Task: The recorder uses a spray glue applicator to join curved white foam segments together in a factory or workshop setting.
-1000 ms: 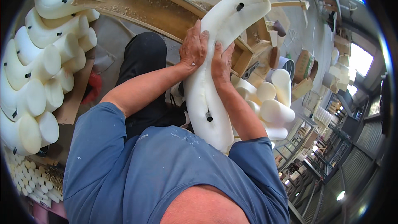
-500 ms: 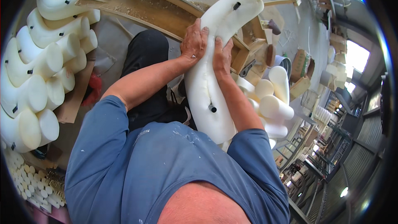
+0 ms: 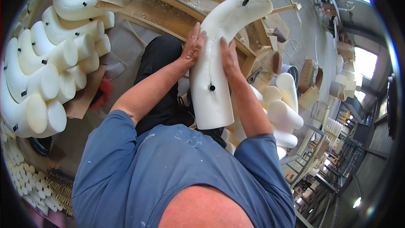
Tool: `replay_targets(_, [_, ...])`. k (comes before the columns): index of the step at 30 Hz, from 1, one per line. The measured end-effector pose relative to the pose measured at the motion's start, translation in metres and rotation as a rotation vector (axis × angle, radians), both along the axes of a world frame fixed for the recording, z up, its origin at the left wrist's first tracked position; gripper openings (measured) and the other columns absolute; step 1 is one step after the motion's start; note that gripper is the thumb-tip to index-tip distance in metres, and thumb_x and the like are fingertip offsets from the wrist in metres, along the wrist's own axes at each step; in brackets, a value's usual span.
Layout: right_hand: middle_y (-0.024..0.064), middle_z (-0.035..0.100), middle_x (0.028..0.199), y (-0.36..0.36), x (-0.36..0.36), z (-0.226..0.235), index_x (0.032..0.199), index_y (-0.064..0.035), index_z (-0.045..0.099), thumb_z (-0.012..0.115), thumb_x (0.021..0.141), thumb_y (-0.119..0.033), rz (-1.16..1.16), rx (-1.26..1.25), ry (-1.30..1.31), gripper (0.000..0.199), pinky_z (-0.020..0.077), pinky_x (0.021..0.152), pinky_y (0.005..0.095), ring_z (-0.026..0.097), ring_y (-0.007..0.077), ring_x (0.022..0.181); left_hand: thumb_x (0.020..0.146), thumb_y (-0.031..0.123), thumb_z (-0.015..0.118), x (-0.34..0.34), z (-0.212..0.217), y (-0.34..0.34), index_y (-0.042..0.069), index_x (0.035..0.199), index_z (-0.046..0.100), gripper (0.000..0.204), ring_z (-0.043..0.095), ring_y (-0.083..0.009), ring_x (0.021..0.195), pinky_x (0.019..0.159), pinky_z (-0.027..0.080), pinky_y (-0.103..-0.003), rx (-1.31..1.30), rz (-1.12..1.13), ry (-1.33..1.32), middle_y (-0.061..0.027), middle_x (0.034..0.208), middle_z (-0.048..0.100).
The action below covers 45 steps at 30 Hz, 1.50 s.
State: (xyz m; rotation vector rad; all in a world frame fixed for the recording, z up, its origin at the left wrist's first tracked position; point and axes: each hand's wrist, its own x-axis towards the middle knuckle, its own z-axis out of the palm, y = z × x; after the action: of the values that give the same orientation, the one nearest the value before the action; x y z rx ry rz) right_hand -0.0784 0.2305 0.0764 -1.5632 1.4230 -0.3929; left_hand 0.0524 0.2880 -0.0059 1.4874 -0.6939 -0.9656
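Note:
Between my two hands is a long, curved white foam piece (image 3: 218,65), its far end bending to the right. A rough seam runs along its face, and two black plugs stick out, one near the bend's end and one lower down (image 3: 212,88). My left hand (image 3: 194,45) presses against its left side, fingers fairly straight and pointing away from me. On the opposite side, my right hand (image 3: 229,57) clasps the edge with the thumb toward the face; part of its fingers is hidden. The near end hangs over my lap.
A wooden workbench (image 3: 122,8) strewn with white scraps lies beyond the piece. Similar curved foam pieces (image 3: 59,50) are stacked at left. White foam cylinders (image 3: 283,114) are piled at right, near a dark hand tool (image 3: 254,75) and a cardboard box (image 3: 307,75).
The foam piece has shifted away from my body and turned slightly, its near end lifting off my lap. Both hands have moved with it, the left sliding toward its outer edge.

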Motion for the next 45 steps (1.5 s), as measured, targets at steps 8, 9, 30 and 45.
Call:
replay_targets(8, [0.0346, 0.038, 0.155, 0.014, -0.005, -0.033, 0.158, 0.0093, 0.022, 0.05, 0.105, -0.047, 0.036, -0.093, 0.215, 0.082, 0.0333, 0.119, 0.0459, 0.041, 0.0456, 0.145, 0.109, 0.037, 0.04, -0.017, 0.001, -0.005, -0.009, 0.152, 0.039, 0.063, 0.044, -0.0458, 0.14, 0.119, 0.034, -0.046, 0.067, 0.083, -0.086, -0.0338, 0.149, 0.046])
replay_targets(9, [0.0347, 0.037, 0.156, 0.014, -0.005, -0.035, 0.158, 0.0088, 0.022, 0.05, 0.104, -0.048, 0.016, -0.082, 0.207, 0.083, 0.0332, 0.119, 0.0462, 0.041, 0.046, 0.145, 0.109, 0.036, 0.041, -0.018, 0.001, -0.005, -0.009, 0.151, 0.04, 0.062, 0.045, -0.0458, 0.139, 0.119, 0.034, -0.046, 0.071, 0.092, -0.088, -0.0335, 0.148, 0.047])
replay_targets(30, [0.0321, 0.047, 0.15, 0.009, -0.005, -0.061, 0.156, 0.0001, 0.033, 0.051, 0.102, -0.049, 0.015, -0.275, 0.082, 0.075, 0.0365, 0.116, 0.0494, 0.047, 0.0466, 0.139, 0.107, 0.034, 0.043, -0.024, -0.035, -0.019, 0.002, 0.155, 0.042, 0.057, 0.051, -0.0475, 0.13, 0.113, 0.038, -0.05, 0.045, 0.139, -0.118, -0.0308, 0.143, 0.051])
replay_targets(45, [0.0305, 0.052, 0.149, -0.019, -0.011, -0.054, 0.151, 0.0084, 0.038, 0.072, 0.092, -0.046, -0.158, -0.246, -0.106, 0.087, 0.0376, 0.117, 0.0429, 0.051, 0.0388, 0.139, 0.109, 0.04, 0.041, -0.004, -0.049, -0.007, -0.002, 0.158, 0.035, 0.064, 0.034, -0.0428, 0.15, 0.125, 0.025, -0.043, -0.208, -0.06, -0.009, -0.0306, 0.159, 0.037])
